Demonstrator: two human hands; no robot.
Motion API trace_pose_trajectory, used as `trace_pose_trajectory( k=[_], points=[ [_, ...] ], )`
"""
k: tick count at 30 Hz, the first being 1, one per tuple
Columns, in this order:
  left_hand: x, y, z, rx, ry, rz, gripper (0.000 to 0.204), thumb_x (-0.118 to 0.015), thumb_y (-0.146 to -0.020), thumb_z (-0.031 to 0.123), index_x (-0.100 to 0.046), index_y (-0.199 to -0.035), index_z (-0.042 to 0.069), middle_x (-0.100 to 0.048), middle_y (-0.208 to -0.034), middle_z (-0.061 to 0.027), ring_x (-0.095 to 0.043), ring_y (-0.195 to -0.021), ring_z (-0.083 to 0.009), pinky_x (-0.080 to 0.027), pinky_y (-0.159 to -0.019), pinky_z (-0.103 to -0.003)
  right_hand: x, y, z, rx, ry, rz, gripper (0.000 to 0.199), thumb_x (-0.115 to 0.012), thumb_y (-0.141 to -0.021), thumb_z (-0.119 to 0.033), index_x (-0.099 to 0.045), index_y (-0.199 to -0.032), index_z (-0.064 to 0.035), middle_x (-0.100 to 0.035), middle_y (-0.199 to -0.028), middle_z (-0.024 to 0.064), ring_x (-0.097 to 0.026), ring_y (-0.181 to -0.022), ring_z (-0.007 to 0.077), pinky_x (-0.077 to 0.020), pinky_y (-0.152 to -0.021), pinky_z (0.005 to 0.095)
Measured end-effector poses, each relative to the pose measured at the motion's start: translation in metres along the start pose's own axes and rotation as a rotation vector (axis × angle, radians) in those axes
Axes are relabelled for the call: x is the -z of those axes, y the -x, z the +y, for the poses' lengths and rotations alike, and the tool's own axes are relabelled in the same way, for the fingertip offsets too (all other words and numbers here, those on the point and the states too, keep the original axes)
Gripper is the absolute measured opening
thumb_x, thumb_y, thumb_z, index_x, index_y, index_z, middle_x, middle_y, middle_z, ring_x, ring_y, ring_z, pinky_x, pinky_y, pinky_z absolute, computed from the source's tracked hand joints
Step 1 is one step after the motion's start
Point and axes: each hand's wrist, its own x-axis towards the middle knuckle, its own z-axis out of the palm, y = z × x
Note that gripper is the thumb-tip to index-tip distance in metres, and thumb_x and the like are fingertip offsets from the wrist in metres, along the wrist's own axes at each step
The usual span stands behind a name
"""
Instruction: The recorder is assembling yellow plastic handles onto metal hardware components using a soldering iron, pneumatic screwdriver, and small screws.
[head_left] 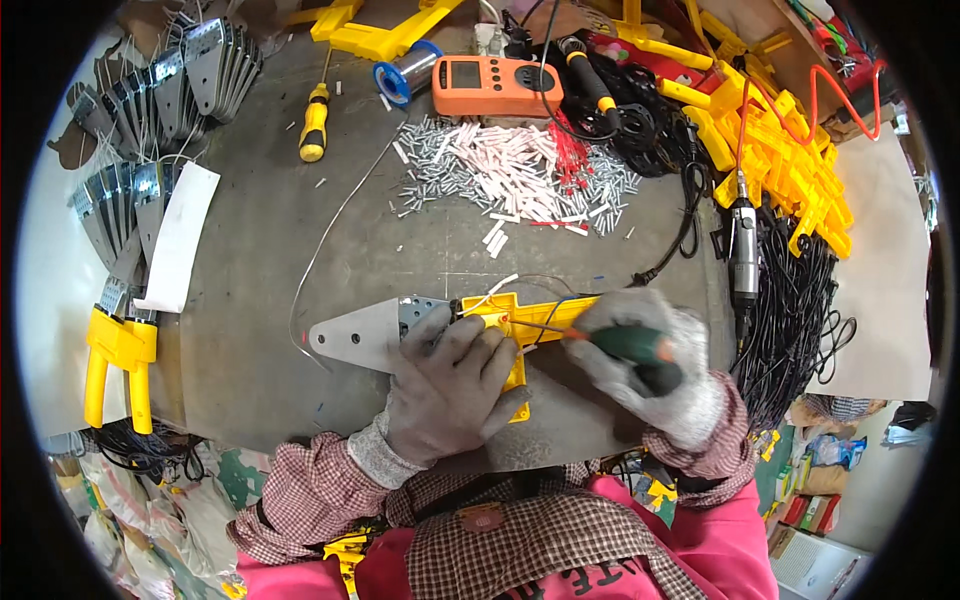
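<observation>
A yellow plastic handle housing (560,309) lies across the near middle of the bench, its inside facing up with thin wires in it. Joined to its left end is a grey tapered metal plate (357,336) with holes. My left hand (450,380), in a grey glove, presses down over the joint and grips the housing. My right hand (690,375), gloved too, is closed round a screwdriver (636,344) with a green and orange handle. Its shaft slants left into the housing, close to my left fingertips. A white wire (490,292) sticks out by the joint.
Screws and white sleeves (505,165) are heaped at the back, near an orange multimeter (497,86) and a solder spool (408,74). A yellow screwdriver (315,125) lies left of them. Metal plates (110,215) stand at left; yellow housings (770,150), an electric driver (743,250) and black cables (790,300) crowd the right.
</observation>
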Motion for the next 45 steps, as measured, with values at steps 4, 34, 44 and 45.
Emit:
trace_pose_trajectory(
  k=[4, 34, 44, 45],
  points=[
    [0.001, -0.004, -0.003, -0.040, 0.041, 0.032, 0.048, -0.071, -0.077, 0.046, -0.067, -0.112, 0.014, -0.063, -0.116, -0.0004, -0.048, -0.119, -0.0211, -0.032, -0.104, -0.050, -0.022, -0.004, 0.007, -0.117, -0.024, -0.037, 0.019, -0.080, -0.081, -0.009, -0.066, -0.092, -0.0052, -0.067, -0.085, 0.0090, -0.068, -0.075, 0.0229, -0.0527, -0.064, 0.0324],
    [0.053, -0.029, -0.006, -0.267, 0.044, -0.032, 0.054, -0.078, -0.073, 0.035, -0.062, -0.115, 0.005, -0.063, -0.096, -0.0112, -0.060, -0.104, -0.0281, -0.039, -0.104, -0.051, 0.045, 0.024, 0.115, -0.112, 0.254, -0.252, 0.046, -0.069, -0.087, -0.024, -0.057, -0.128, -0.0075, -0.055, -0.113, 0.0192, -0.062, -0.108, 0.0384, -0.0524, -0.094, 0.0412],
    [0.055, -0.071, -0.006, -0.201, 0.038, -0.023, 0.016, -0.075, -0.072, 0.018, -0.068, -0.086, 0.014, -0.057, -0.075, -0.0030, -0.056, -0.081, -0.0243, -0.042, -0.088, -0.043, 0.031, 0.041, 0.081, -0.036, -0.006, -0.110, 0.032, -0.063, -0.092, -0.012, -0.059, -0.123, -0.0068, -0.063, -0.117, 0.0157, -0.061, -0.108, 0.0348, -0.0523, -0.090, 0.0412],
    [0.049, -0.053, -0.004, -0.200, -0.086, 0.037, 0.019, -0.076, -0.071, 0.018, -0.068, -0.088, 0.015, -0.058, -0.081, -0.0020, -0.057, -0.085, -0.0237, -0.042, -0.091, -0.045, 0.026, 0.043, 0.079, -0.057, -0.010, -0.164, 0.032, -0.063, -0.091, -0.012, -0.060, -0.123, -0.0078, -0.063, -0.117, 0.0145, -0.062, -0.107, 0.0342, -0.0526, -0.089, 0.0412]
  ],
)
